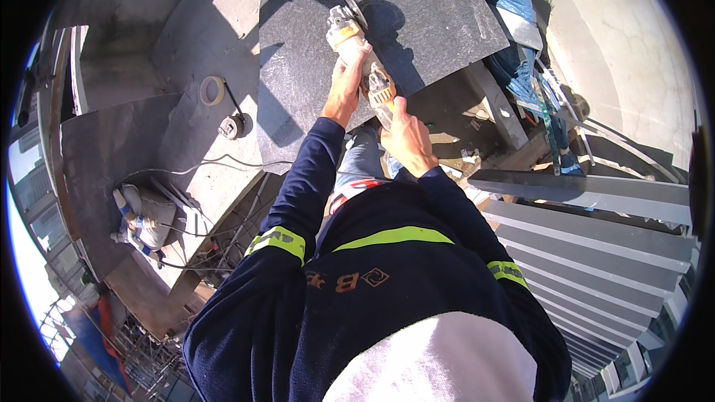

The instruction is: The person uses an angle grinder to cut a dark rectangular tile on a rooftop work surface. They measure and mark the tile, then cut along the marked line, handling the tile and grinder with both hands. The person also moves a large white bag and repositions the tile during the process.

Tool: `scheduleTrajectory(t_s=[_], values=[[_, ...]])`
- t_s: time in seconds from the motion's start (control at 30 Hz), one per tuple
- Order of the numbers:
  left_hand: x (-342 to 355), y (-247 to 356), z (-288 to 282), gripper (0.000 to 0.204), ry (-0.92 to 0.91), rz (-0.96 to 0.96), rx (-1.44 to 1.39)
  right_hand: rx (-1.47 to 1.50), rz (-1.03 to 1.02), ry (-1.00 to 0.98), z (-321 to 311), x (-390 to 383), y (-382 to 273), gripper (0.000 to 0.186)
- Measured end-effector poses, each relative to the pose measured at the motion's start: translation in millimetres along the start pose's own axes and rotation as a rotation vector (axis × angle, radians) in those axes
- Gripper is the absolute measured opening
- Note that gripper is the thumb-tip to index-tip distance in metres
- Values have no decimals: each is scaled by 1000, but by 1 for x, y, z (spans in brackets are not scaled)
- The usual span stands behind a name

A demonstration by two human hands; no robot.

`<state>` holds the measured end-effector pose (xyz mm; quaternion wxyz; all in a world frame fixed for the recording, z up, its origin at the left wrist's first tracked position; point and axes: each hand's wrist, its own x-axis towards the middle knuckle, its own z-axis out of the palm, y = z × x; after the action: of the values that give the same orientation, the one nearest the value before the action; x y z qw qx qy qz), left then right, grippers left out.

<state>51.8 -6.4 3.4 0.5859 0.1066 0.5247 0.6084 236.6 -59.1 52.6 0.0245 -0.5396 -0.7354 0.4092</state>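
Both my hands are closed around an angle grinder (345,36) with a dusty pale body and orange-yellow parts. My left hand (345,88) wraps the middle of its body, while my right hand (410,138) grips the rear end nearer to me. At the grinder's far end, a thin disc (356,12) stands edge-up over a dark grey stone slab (447,18). Whether the disc touches the slab I cannot tell. The grinder's shadow falls on the slab just to its right.
Left of the slab lie a tape roll (212,91) and a tape measure (231,127). A cable (201,167) runs toward a second dusty power tool (135,227). Blue sheeting (514,67) hangs at the right, above grey slatted metal panels (596,246).
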Motion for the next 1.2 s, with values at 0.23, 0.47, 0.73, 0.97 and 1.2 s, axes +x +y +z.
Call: scheduleTrajectory(t_s=[0.23,0.47,0.73,0.97,1.2], values=[[5,0,-4,33,16,-33,-18,4,8,-10,-2,3,-7,51],[31,-1,-30,53,-98,-98,-222,-72,20,-103,-26,43,-43,56],[-17,-1,2,65,71,-76,-77,-91,45,-157,-44,24,-56,54],[-38,-3,12,65,88,-97,-84,-90,95,-186,-46,9,-53,58],[8,-2,-4,50,138,-34,-31,-65,41,-151,-34,48,-54,60]])
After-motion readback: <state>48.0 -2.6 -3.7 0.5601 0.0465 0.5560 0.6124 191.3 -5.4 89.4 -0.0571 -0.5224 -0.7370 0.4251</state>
